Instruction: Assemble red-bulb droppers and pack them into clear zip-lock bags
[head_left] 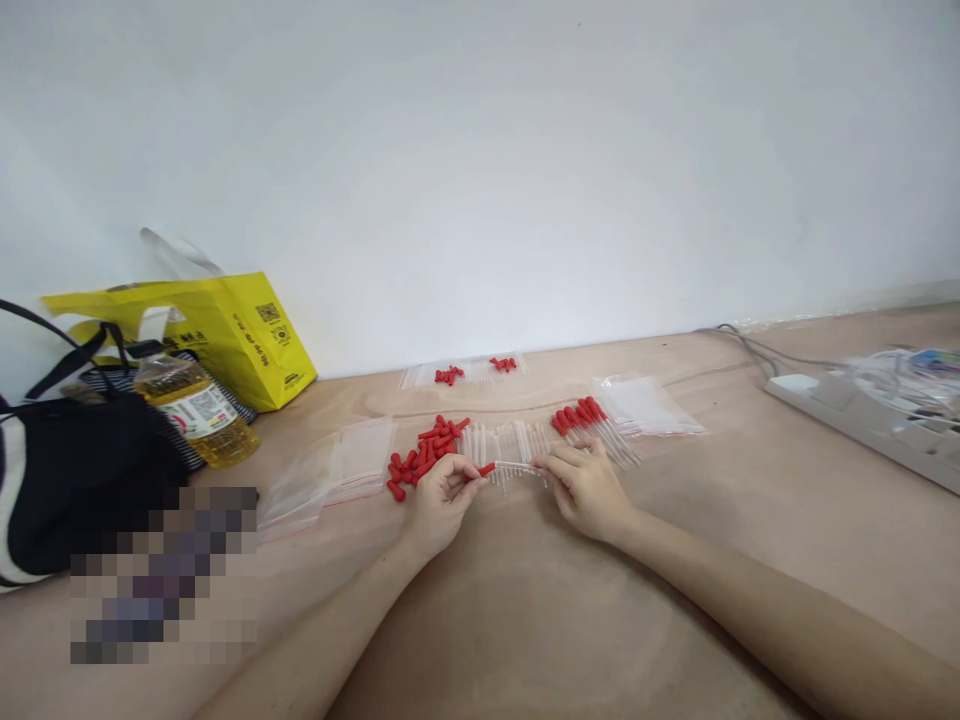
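My left hand [444, 500] is closed on a red rubber bulb [487, 469], which points to the right. Between thumb and fingers, my right hand [589, 490] pinches a clear dropper tube [516, 466], held level. The tube's left end meets the bulb's open end; how deep it sits I cannot tell. Behind my left hand lies a pile of loose red bulbs [429, 448]. A row of clear tubes [495, 440] rests just beyond both hands. Several droppers with red bulbs fitted [581, 415] lie side by side behind my right hand.
Clear zip bags lie at left [352, 460] and right [649, 405]. Near the wall is a bag with red bulbs and tubes [476, 372]. An oil bottle [199, 410], yellow bag [262, 340] and black bag [82, 480] stand left. A power strip [862, 425] lies right.
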